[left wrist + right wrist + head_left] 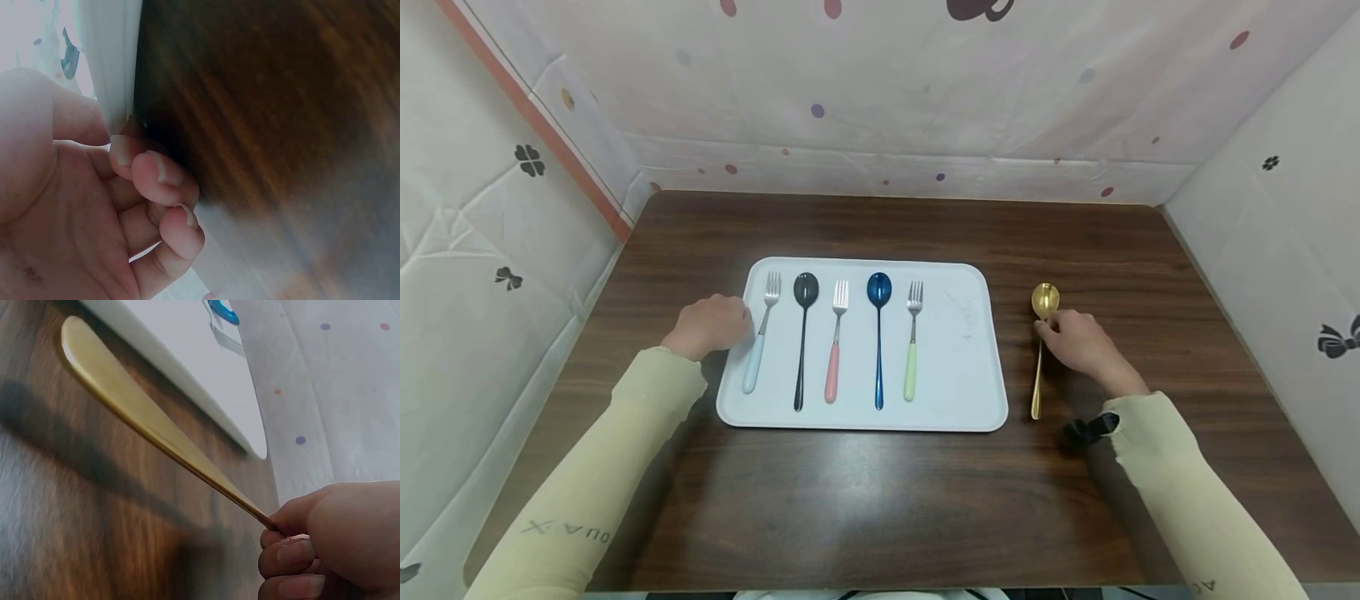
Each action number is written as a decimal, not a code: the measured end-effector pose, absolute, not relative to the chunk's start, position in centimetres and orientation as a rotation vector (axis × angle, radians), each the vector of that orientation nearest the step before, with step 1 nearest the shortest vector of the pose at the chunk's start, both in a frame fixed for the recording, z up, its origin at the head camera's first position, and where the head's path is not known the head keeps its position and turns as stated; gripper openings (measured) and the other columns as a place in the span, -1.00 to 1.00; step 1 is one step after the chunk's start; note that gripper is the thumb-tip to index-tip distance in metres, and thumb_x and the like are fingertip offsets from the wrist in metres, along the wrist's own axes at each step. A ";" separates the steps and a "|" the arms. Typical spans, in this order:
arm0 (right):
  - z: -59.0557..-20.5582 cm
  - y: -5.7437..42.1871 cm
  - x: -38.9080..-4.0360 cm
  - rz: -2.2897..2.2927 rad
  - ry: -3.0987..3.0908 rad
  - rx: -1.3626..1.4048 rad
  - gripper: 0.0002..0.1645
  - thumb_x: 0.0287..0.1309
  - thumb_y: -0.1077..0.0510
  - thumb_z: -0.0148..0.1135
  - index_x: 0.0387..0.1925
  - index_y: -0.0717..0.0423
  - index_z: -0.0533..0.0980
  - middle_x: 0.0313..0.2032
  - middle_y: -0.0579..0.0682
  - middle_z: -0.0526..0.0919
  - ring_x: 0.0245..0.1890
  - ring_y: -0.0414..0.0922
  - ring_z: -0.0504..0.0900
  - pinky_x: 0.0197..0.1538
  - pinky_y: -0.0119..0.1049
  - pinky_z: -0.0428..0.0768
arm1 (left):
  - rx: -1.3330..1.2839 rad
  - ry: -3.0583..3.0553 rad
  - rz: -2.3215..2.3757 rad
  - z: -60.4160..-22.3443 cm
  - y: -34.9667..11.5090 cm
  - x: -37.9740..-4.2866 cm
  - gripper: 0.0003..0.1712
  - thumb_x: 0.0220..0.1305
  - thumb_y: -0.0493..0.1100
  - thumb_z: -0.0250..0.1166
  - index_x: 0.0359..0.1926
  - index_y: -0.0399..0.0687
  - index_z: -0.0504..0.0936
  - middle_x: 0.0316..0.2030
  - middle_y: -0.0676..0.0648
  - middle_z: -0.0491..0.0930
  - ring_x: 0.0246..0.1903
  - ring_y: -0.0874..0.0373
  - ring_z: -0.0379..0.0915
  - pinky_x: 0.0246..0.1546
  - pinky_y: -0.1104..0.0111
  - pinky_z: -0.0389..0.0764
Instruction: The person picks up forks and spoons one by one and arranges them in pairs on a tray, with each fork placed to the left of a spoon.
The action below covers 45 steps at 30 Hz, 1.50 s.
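A white tray (961, 358) lies on the table with forks and spoons in a row. From left to right are a light-blue-handled fork (754, 365), a black spoon (806, 290), a pink-handled fork (832, 373), a blue spoon (879, 290) and a green-handled fork (911, 372). My left hand (711, 323) grips the tray's left edge; in the left wrist view its fingers curl at the rim (115, 62). Right of the tray, my right hand (1081, 343) pinches a gold spoon (1045, 300) near the neck. The spoon's handle (125, 387) slants above the wood in the right wrist view.
The dark wooden table (865, 508) runs under everything. Patterned white cloth (880, 108) rises behind it and on both sides. A black device (1086, 429) is at the right wrist. Bare wood shows between the tray and the gold spoon.
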State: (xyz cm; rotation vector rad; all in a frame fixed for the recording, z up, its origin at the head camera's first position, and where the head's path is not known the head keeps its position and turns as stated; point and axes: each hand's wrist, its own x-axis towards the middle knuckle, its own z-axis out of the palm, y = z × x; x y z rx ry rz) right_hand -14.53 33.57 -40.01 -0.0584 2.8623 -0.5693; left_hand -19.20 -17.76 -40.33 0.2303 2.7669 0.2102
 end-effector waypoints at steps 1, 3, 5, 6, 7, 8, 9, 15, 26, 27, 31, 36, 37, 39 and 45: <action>-39.9 33.4 -14.6 -0.570 2.865 -0.064 -0.54 0.35 -0.06 -0.19 -0.59 0.13 0.28 -0.66 0.02 0.29 -0.64 -0.08 0.30 -0.53 -0.22 0.27 | 0.233 2.767 0.208 -40.3 -17.8 -19.2 -0.56 0.31 -0.05 -0.17 -0.20 -0.30 0.50 -0.53 -0.15 0.44 -0.51 0.00 0.37 -0.55 0.21 0.38; -39.8 32.9 -14.7 -0.575 2.866 -0.072 -0.55 0.34 -0.05 -0.18 -0.58 0.13 0.28 -0.65 0.02 0.30 -0.64 -0.08 0.30 -0.53 -0.22 0.27 | 0.235 2.769 0.203 -40.4 -17.8 -19.2 -0.56 0.31 -0.05 -0.17 -0.20 -0.31 0.51 -0.53 -0.15 0.44 -0.52 0.00 0.37 -0.55 0.21 0.38; -39.7 32.5 -14.8 -0.581 2.863 -0.076 -0.56 0.34 -0.04 -0.17 -0.57 0.14 0.29 -0.65 0.02 0.30 -0.63 -0.08 0.30 -0.53 -0.22 0.28 | 0.238 2.771 0.200 -40.4 -17.8 -19.2 -0.56 0.31 -0.05 -0.17 -0.19 -0.31 0.51 -0.53 -0.15 0.44 -0.52 0.00 0.37 -0.55 0.21 0.39; -39.6 32.3 -14.9 -0.585 2.860 -0.078 -0.56 0.34 -0.05 -0.17 -0.57 0.14 0.30 -0.65 0.02 0.31 -0.63 -0.08 0.31 -0.53 -0.22 0.28 | 0.240 2.771 0.198 -40.4 -17.8 -19.3 -0.56 0.31 -0.05 -0.17 -0.19 -0.31 0.50 -0.53 -0.15 0.44 -0.52 0.00 0.37 -0.55 0.21 0.39; -39.6 32.1 -15.0 -0.589 2.858 -0.080 -0.56 0.34 -0.05 -0.17 -0.56 0.14 0.31 -0.64 0.02 0.31 -0.63 -0.08 0.31 -0.53 -0.23 0.28 | 0.241 2.771 0.196 -40.4 -17.8 -19.3 -0.56 0.31 -0.05 -0.17 -0.19 -0.31 0.51 -0.53 -0.15 0.44 -0.52 0.01 0.37 -0.55 0.22 0.39; -39.6 31.9 -15.0 -0.593 2.855 -0.085 -0.56 0.34 -0.05 -0.17 -0.56 0.14 0.31 -0.63 0.02 0.31 -0.62 -0.08 0.31 -0.53 -0.23 0.29 | 0.243 2.771 0.196 -40.4 -17.9 -19.3 -0.56 0.31 -0.05 -0.17 -0.19 -0.31 0.51 -0.53 -0.14 0.44 -0.52 0.01 0.37 -0.55 0.22 0.39; -39.6 31.7 -15.1 -0.594 2.856 -0.088 -0.56 0.34 -0.05 -0.17 -0.56 0.14 0.31 -0.63 0.02 0.31 -0.62 -0.08 0.31 -0.52 -0.23 0.29 | 0.242 2.771 0.197 -40.4 -17.9 -19.3 -0.56 0.31 -0.05 -0.17 -0.19 -0.31 0.51 -0.53 -0.14 0.44 -0.52 0.01 0.37 -0.55 0.22 0.39; -39.7 30.5 -15.6 -0.589 2.860 -0.108 -0.58 0.34 -0.05 -0.15 -0.54 0.13 0.33 -0.61 0.02 0.32 -0.60 -0.08 0.32 -0.52 -0.23 0.28 | 0.227 2.768 0.209 -40.4 -17.8 -19.2 -0.55 0.32 -0.05 -0.18 -0.20 -0.31 0.50 -0.54 -0.15 0.43 -0.53 0.01 0.36 -0.55 0.22 0.38; -39.7 28.2 -16.4 -0.631 2.827 -0.113 -0.60 0.33 -0.04 -0.13 -0.49 0.15 0.39 -0.58 0.04 0.36 -0.56 -0.06 0.34 -0.49 -0.23 0.30 | 0.216 2.773 0.216 -40.2 -17.8 -19.0 -0.57 0.31 -0.05 -0.15 -0.20 -0.30 0.50 -0.54 -0.15 0.43 -0.52 0.00 0.37 -0.55 0.22 0.39; -39.7 27.9 -16.5 -0.633 2.825 -0.114 -0.60 0.33 -0.03 -0.13 -0.48 0.15 0.39 -0.58 0.04 0.35 -0.56 -0.06 0.34 -0.49 -0.23 0.29 | 0.217 2.773 0.218 -40.2 -17.7 -19.0 -0.57 0.31 -0.05 -0.15 -0.20 -0.31 0.50 -0.54 -0.15 0.43 -0.53 0.01 0.36 -0.55 0.22 0.39; -39.8 26.9 -16.7 -0.659 2.805 -0.111 -0.62 0.32 -0.02 -0.11 -0.48 0.15 0.38 -0.58 0.04 0.34 -0.58 -0.07 0.34 -0.51 -0.25 0.29 | 0.215 2.772 0.227 -40.1 -17.7 -18.9 -0.57 0.32 -0.05 -0.17 -0.21 -0.31 0.50 -0.55 -0.15 0.42 -0.53 0.00 0.36 -0.55 0.22 0.38; -39.8 26.1 -17.0 -0.666 2.803 -0.135 -0.61 0.32 -0.02 -0.12 -0.52 0.14 0.36 -0.59 0.03 0.33 -0.59 -0.07 0.33 -0.52 -0.26 0.28 | 0.215 2.777 0.230 -40.2 -17.6 -18.9 -0.57 0.31 -0.04 -0.16 -0.20 -0.30 0.49 -0.55 -0.15 0.41 -0.53 0.00 0.35 -0.55 0.23 0.37; -39.9 25.9 -17.0 -0.664 2.805 -0.138 -0.61 0.32 -0.02 -0.12 -0.52 0.13 0.36 -0.60 0.03 0.34 -0.59 -0.07 0.34 -0.52 -0.26 0.28 | 0.215 2.779 0.228 -40.2 -17.6 -18.9 -0.57 0.31 -0.04 -0.16 -0.20 -0.30 0.49 -0.55 -0.15 0.41 -0.53 0.01 0.35 -0.55 0.23 0.37; -39.9 25.7 -17.1 -0.662 2.804 -0.136 -0.61 0.32 -0.03 -0.11 -0.52 0.13 0.37 -0.60 0.03 0.34 -0.60 -0.07 0.34 -0.52 -0.26 0.28 | 0.214 2.781 0.227 -40.2 -17.6 -18.9 -0.58 0.31 -0.04 -0.16 -0.21 -0.30 0.50 -0.55 -0.15 0.41 -0.53 0.00 0.35 -0.55 0.23 0.37; -40.1 25.0 -17.4 -0.644 2.791 -0.114 -0.63 0.32 -0.03 -0.09 -0.46 0.14 0.41 -0.57 0.03 0.37 -0.58 -0.08 0.35 -0.52 -0.25 0.29 | 0.214 2.787 0.219 -40.3 -17.6 -19.0 -0.57 0.31 -0.04 -0.16 -0.21 -0.30 0.49 -0.55 -0.15 0.41 -0.53 0.00 0.35 -0.56 0.23 0.38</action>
